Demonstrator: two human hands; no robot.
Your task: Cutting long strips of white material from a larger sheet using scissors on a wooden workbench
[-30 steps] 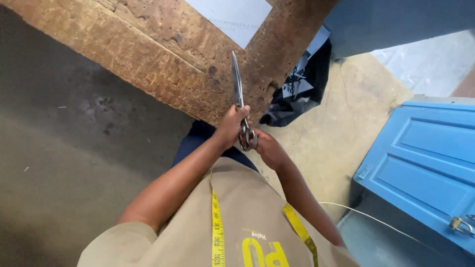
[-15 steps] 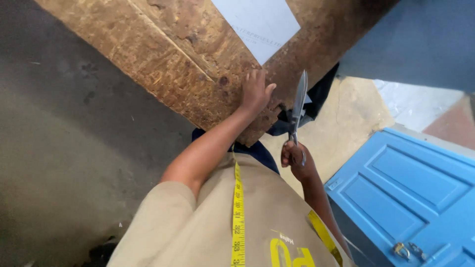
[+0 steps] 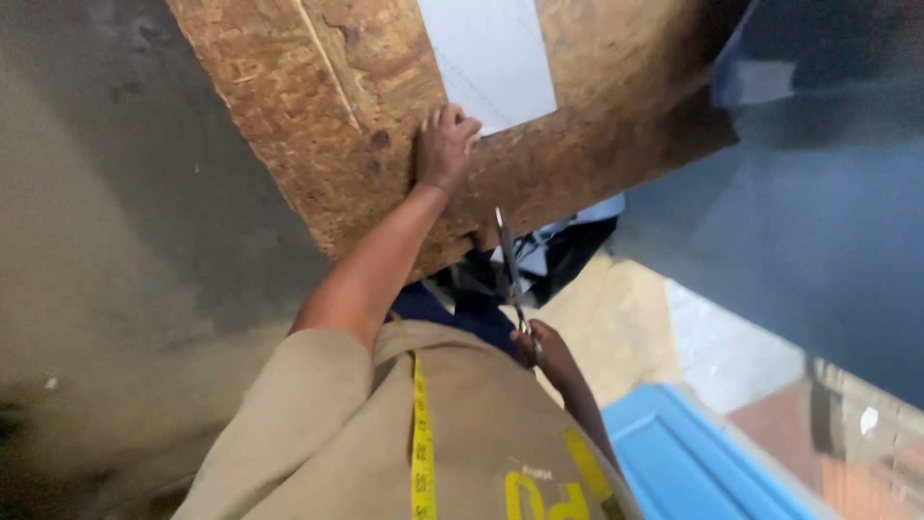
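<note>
My left hand (image 3: 443,146) rests palm down on the worn brown wooden table (image 3: 318,116), fingertips touching the near edge of a pale sheet of fabric or paper (image 3: 486,58) lying on it. My right hand (image 3: 544,349) hangs low beside my body, closed on the handles of long metal scissors (image 3: 510,270) whose shut blades point up toward the table edge. A yellow measuring tape (image 3: 420,433) hangs down my tan shirt.
Dark cloth and a bag (image 3: 549,260) lie under the table edge. A blue panelled door (image 3: 683,462) stands at lower right. Grey concrete floor (image 3: 115,289) spreads to the left; a dark blue-grey surface (image 3: 818,250) fills the right.
My left hand let go of the scissors and moved up onto the table toward the pale sheet. My right hand took the scissors and lowered them to my side.
</note>
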